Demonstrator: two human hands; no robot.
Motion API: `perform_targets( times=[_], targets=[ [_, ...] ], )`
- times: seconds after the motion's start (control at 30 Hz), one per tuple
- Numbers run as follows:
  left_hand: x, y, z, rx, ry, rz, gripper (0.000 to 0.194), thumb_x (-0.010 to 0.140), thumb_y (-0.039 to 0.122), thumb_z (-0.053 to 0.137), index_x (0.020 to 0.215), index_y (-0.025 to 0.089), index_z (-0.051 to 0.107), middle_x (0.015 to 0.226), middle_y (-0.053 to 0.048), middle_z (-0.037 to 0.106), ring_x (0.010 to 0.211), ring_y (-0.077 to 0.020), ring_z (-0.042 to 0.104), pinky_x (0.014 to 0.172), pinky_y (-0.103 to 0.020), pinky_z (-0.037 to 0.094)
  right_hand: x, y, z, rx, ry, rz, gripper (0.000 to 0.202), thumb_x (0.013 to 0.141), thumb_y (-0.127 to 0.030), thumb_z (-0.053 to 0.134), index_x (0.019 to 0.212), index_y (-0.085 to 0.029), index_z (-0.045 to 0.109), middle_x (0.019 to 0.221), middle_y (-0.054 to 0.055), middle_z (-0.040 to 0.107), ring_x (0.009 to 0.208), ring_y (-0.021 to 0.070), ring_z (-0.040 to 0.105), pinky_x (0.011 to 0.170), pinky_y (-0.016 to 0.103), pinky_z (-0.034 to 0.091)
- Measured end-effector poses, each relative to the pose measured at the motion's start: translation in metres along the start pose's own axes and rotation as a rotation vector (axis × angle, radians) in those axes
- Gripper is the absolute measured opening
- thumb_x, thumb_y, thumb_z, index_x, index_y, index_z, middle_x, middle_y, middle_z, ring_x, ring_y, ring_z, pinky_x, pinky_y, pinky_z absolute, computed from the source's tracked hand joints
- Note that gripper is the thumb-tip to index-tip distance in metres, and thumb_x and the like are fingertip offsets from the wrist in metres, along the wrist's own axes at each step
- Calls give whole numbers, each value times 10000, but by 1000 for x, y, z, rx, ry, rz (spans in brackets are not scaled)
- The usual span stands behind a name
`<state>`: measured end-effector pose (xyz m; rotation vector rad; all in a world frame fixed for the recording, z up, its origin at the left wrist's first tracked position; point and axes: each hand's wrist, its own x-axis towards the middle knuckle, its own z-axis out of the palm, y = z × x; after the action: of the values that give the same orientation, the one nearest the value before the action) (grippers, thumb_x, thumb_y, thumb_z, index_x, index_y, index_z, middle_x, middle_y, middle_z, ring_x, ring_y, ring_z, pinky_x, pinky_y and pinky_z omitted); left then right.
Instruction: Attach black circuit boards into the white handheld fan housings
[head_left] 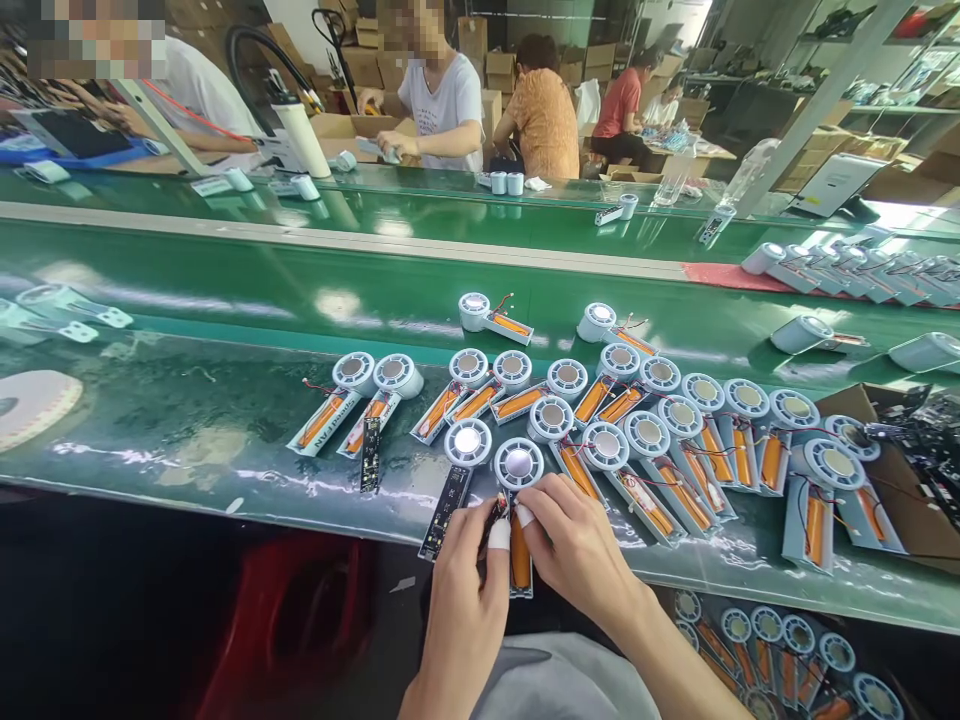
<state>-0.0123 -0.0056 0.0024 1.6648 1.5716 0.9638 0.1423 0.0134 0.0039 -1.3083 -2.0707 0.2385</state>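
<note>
Right in front of me lies a small handheld fan [519,464] with its handle open and an orange battery [520,560] inside. My left hand [474,570] is closed in a pinch on a small black circuit board [493,516], mostly covered by the fingers. White covers wrap a fingertip on each hand. My right hand [574,530] is closed at the neck of the same fan, fingertips by the thin wires; what they pinch is hidden. Left of it, another fan [468,442] has a black circuit board [446,510] laid along its handle.
Several open fans [646,435] crowd the bench to the right, beside a cardboard box [930,510] of dark parts. A loose circuit board [370,455] leans on a fan handle at left. Beyond runs a green conveyor belt [300,270]; co-workers sit across it. More fans [780,640] lie below the bench edge.
</note>
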Motion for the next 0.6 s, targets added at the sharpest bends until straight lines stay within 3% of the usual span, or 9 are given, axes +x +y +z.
perform_targets(
  times=[0.2, 0.6],
  targets=[
    [4, -2, -1, 1, 44, -9, 206, 956, 352, 536, 919, 205, 676, 846, -45, 706, 755, -209, 688, 677, -296, 549, -1, 3, 1, -17, 9, -39, 206, 963, -101, 434, 984, -199, 613, 866, 67, 642, 747, 200, 570, 651, 306, 464],
    [2, -10, 6, 31, 123, 183, 162, 970, 214, 528, 934, 202, 685, 880, -45, 733, 812, -183, 710, 761, -261, 552, 4, -5, -6, -46, -87, 11, 222, 1008, -142, 421, 982, -195, 635, 841, 59, 609, 734, 201, 557, 626, 302, 433]
  ],
)
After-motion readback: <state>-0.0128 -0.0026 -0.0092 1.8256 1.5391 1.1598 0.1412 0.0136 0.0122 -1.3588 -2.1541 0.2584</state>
